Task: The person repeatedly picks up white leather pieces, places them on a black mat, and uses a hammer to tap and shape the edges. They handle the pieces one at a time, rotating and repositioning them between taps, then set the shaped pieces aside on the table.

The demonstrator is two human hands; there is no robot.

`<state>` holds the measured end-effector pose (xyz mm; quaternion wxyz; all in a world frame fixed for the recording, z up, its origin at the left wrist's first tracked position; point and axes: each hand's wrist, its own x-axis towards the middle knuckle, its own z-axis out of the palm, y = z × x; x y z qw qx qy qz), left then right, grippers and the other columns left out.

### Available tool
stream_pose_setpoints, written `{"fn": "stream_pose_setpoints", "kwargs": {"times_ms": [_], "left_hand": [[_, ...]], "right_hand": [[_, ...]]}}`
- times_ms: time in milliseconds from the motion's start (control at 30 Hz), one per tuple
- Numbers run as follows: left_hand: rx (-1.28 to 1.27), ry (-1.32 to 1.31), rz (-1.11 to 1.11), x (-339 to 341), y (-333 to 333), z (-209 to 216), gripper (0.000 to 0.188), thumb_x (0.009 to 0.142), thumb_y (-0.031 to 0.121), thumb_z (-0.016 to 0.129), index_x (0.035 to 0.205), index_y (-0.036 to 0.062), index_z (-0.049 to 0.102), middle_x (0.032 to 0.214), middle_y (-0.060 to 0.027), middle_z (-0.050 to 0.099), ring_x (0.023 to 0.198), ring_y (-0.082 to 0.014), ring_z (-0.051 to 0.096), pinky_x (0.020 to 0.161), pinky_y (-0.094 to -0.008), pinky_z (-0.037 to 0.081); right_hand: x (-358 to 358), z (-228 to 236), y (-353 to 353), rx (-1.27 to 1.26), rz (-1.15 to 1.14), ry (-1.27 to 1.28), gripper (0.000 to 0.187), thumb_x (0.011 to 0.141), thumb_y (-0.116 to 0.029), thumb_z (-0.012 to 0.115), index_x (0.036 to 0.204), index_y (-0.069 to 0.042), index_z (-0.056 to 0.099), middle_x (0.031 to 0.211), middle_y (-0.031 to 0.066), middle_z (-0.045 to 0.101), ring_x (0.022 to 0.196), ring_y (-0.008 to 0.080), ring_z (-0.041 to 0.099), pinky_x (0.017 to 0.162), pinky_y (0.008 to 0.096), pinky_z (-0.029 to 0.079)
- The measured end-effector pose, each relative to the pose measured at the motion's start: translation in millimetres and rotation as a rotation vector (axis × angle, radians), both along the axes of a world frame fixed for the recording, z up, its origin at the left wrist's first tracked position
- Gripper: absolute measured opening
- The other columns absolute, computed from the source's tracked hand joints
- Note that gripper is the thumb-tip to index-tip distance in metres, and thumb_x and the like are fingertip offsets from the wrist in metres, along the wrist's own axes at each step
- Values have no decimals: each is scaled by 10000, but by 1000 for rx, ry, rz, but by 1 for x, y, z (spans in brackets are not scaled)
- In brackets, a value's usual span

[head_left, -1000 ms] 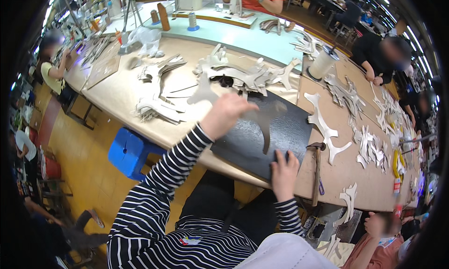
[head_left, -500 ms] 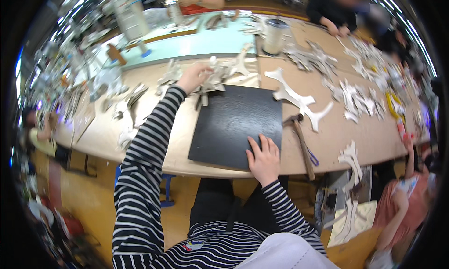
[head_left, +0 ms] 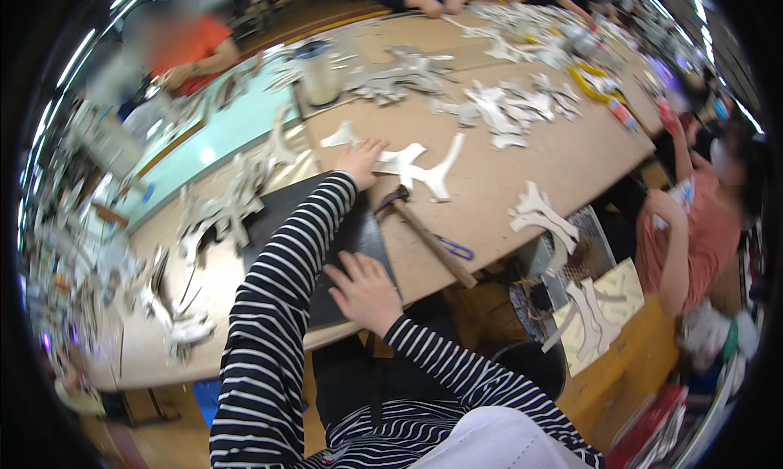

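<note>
My left hand [head_left: 361,161] reaches past the far edge of a black board [head_left: 357,234], fingers stretched out beside a white, branching, flat cut piece [head_left: 401,164]. Whether the fingertips touch that piece I cannot tell. My right hand [head_left: 369,294] lies with spread fingers on the near part of the board and holds nothing. My left forearm, in a striped sleeve, hides the middle of the board. Just right of the board rests a hammer [head_left: 426,236] with a wooden handle, and a small purple loop-shaped tool [head_left: 455,247] lies against it.
Heaps of similar pale pieces lie left of the board [head_left: 220,208] and farther back [head_left: 497,106]. A whitish cylindrical container [head_left: 320,76] stands near a pale green mat [head_left: 208,151]. More pieces hang over the near right table edge [head_left: 545,218]. Several people work around the table.
The view has turned right. My left hand has moved from the heap beyond the board to the white branching piece on the right. My right hand stays on the board.
</note>
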<state>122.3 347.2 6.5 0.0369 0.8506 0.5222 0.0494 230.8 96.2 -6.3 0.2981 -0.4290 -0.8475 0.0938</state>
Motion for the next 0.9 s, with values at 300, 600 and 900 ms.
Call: {"fn": "stream_pose_setpoints", "kwargs": {"times_ms": [300,600,900], "left_hand": [[-81,259,-37,28,46,-8,493,737,152,674,1211,66,567,1204,-152,627,1183,-339,597,1019,-473,450],[162,103,-258,-8,13,61,534,708,99,679,1218,40,531,1055,-215,664,1060,-372,630,928,-470,460],[237,-59,97,-259,16,132,773,782,-71,586,1523,-7,374,1479,-230,499,1363,-349,498,1108,-406,407]], "right_hand": [[-2,-13,-1,-32,7,212,431,919,-292,626,1285,-65,619,1372,197,558,1276,364,504,1131,459,366],[-4,-17,-2,-16,-11,185,465,882,-307,662,1262,-41,619,1396,189,539,1313,348,476,1164,465,325],[-12,-25,-5,27,-66,152,452,875,-352,675,1213,-54,639,1379,177,538,1318,325,474,1166,462,320]]}}
